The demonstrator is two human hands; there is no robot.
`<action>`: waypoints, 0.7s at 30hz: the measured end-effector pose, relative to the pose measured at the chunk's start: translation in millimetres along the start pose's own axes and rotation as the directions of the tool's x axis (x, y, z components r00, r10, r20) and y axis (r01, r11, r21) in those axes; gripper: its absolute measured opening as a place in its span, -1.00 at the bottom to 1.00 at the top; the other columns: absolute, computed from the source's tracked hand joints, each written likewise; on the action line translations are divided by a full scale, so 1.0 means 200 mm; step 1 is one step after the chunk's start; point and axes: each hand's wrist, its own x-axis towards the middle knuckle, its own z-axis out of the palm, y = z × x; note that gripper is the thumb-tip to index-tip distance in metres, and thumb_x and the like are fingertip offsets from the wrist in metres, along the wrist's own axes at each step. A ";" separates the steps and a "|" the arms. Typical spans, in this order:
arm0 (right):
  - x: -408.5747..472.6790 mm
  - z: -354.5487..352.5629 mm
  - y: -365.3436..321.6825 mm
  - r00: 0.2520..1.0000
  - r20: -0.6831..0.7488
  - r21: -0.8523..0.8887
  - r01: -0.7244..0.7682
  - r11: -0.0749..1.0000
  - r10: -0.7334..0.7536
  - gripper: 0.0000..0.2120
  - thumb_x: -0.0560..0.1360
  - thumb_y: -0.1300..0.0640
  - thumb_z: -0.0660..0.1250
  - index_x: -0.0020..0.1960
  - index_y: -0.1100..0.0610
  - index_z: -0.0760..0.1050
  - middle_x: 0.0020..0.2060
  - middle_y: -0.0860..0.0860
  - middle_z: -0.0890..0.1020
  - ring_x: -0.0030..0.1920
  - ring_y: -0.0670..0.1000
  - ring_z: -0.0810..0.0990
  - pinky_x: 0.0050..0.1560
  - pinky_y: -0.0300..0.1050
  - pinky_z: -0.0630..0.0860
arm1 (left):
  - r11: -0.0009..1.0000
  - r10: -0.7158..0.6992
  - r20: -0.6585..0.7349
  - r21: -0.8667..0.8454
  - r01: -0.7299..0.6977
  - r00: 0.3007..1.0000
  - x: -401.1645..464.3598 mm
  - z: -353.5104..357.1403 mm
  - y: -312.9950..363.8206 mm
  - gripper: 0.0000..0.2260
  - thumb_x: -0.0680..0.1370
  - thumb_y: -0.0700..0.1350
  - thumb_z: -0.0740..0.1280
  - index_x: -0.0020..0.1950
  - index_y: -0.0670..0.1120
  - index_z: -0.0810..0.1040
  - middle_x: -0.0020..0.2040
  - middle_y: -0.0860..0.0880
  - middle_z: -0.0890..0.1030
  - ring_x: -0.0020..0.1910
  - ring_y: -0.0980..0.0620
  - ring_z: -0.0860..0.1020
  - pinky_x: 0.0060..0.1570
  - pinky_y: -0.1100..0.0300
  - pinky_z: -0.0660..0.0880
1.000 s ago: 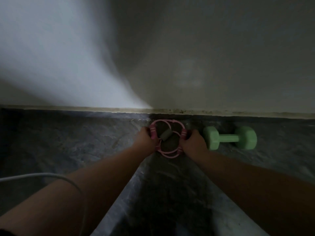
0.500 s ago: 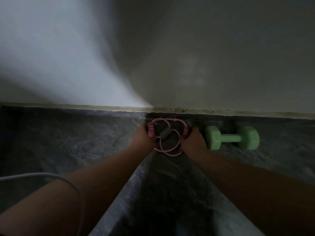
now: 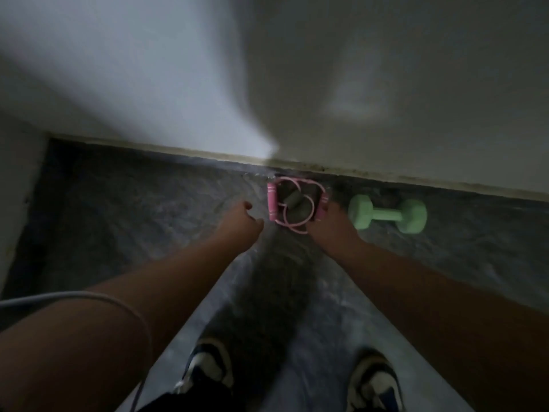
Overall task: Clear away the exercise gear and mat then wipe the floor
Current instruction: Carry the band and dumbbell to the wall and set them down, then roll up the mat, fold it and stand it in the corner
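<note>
A pink resistance band (image 3: 292,205) with pink handles and a grey foam middle lies on the dark floor against the wall. My right hand (image 3: 328,223) grips its right handle. My left hand (image 3: 242,221) is off the left handle, a short way to its left, fingers loosely curled and holding nothing. A light green dumbbell (image 3: 387,215) lies on the floor just right of the band, close beside my right hand.
The pale wall and its skirting (image 3: 178,150) run along the far side of the grey marbled floor (image 3: 133,209). A wall corner stands at the far left. My two shoes (image 3: 208,370) show at the bottom. A white cable (image 3: 89,295) crosses my left forearm.
My left hand let go of the band's left handle and drew back to the left. The view tilted down, so my shoes show. My right hand stays on the right handle.
</note>
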 end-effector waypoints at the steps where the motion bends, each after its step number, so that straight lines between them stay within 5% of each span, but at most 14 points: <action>1: -0.10 -0.06 -0.06 1.000 0.000 0.037 0.019 0.999 -0.019 -0.54 0.40 -0.19 0.36 0.20 0.04 0.53 -0.08 -0.08 0.60 -0.07 -0.06 0.58 -0.05 -0.21 0.42 | 1.000 -0.002 0.024 -0.003 0.002 1.000 -0.10 -0.06 0.01 -0.58 0.56 -0.11 0.38 0.39 -0.08 0.38 0.13 -0.13 0.60 -0.09 -0.01 0.61 -0.15 0.10 0.57; 5: -0.55 -0.34 -0.37 1.000 -0.005 0.064 0.021 0.998 -0.020 -0.81 0.49 0.14 0.39 0.06 0.02 0.45 -0.23 -0.17 0.52 -0.20 -0.16 0.53 -0.31 -0.45 0.31 | 0.999 0.040 0.042 0.005 -0.040 0.998 -0.58 -0.38 0.10 -0.67 0.57 -0.15 0.31 0.34 -0.06 0.45 0.06 -0.11 0.59 -0.14 0.00 0.54 -0.15 0.08 0.51; 7: -0.80 -0.51 -0.55 0.999 0.023 0.050 0.027 0.998 -0.028 -0.75 0.50 0.27 0.33 0.16 0.10 0.46 -0.20 -0.17 0.47 -0.21 -0.12 0.46 -0.33 -0.33 0.26 | 0.994 0.077 0.033 0.069 -0.079 0.996 -0.85 -0.57 0.19 -0.66 0.58 -0.15 0.28 0.36 -0.06 0.46 0.12 -0.12 0.59 -0.09 -0.04 0.54 -0.11 0.13 0.45; 11: -1.31 -0.86 -1.01 0.991 0.068 -0.126 0.119 0.985 -0.111 -0.68 0.49 0.30 0.26 0.25 0.24 0.47 -0.01 0.03 0.51 -0.05 -0.01 0.47 -0.20 -0.40 0.28 | 0.970 0.156 0.050 0.179 -0.162 0.987 -1.43 -1.03 0.40 -0.61 0.58 -0.14 0.25 0.43 -0.10 0.42 0.29 -0.17 0.56 0.20 -0.12 0.54 0.12 0.17 0.39; 16: -1.90 -1.23 -1.56 0.946 0.048 -0.329 0.318 0.889 -0.320 -0.44 0.40 0.20 0.33 0.40 0.22 0.38 0.22 0.19 0.55 0.20 0.22 0.52 0.23 0.01 0.43 | 0.808 0.442 -0.034 0.449 -0.381 0.897 -2.05 -1.63 0.63 -0.50 0.52 0.00 0.14 0.44 -0.14 0.42 0.36 -0.19 0.51 0.35 -0.19 0.46 0.38 -0.05 0.35; 21: -2.35 -1.55 -2.00 0.872 0.079 -0.545 0.444 0.711 -0.483 -0.36 0.49 0.02 0.17 0.55 0.10 0.17 0.51 0.14 0.27 0.52 0.17 0.19 0.49 0.15 0.19 | 0.696 0.534 -0.143 0.634 -0.337 0.833 -2.54 -2.09 0.80 -0.44 0.55 0.07 0.12 0.54 -0.06 0.25 0.54 -0.13 0.28 0.53 -0.16 0.21 0.47 -0.18 0.18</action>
